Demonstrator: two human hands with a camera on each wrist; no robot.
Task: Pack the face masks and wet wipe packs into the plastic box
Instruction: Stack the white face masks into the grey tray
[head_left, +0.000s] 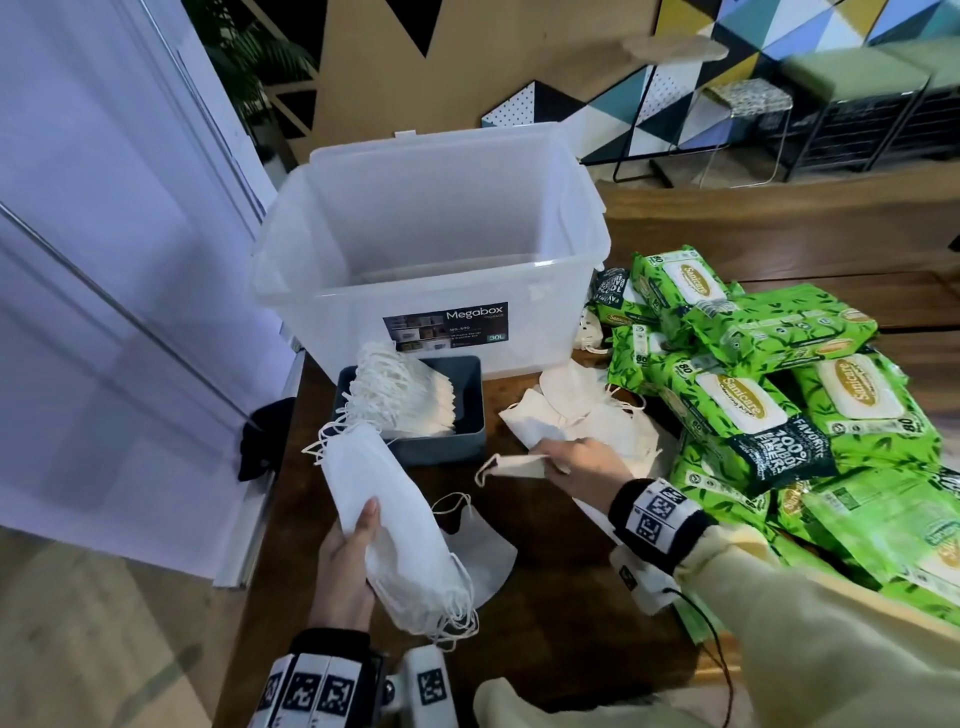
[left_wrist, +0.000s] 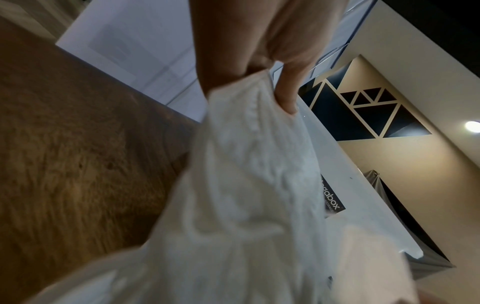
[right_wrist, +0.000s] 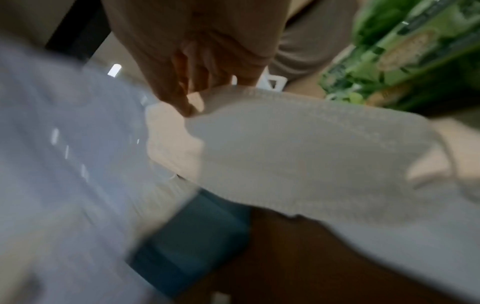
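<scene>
My left hand (head_left: 349, 558) grips a thick stack of white face masks (head_left: 387, 525) above the table's near left part; the wrist view shows the same stack (left_wrist: 246, 195) under my fingers (left_wrist: 287, 98). Just to the right, my right hand (head_left: 582, 465) pinches a single folded mask (head_left: 514, 466), seen close up (right_wrist: 298, 154). Loose masks (head_left: 587, 421) lie beside it, and one (head_left: 483, 551) lies below the stack. The clear plastic box (head_left: 415, 291) stands open at the back, with nothing seen inside. Green wet wipe packs (head_left: 779, 374) are heaped at the right.
A small blue-grey tray (head_left: 467, 421) holding more stacked masks sits in front of the plastic box. The wooden table (head_left: 561, 613) ends at the left beside a white door (head_left: 104, 260). Stools and patterned panels stand beyond the table.
</scene>
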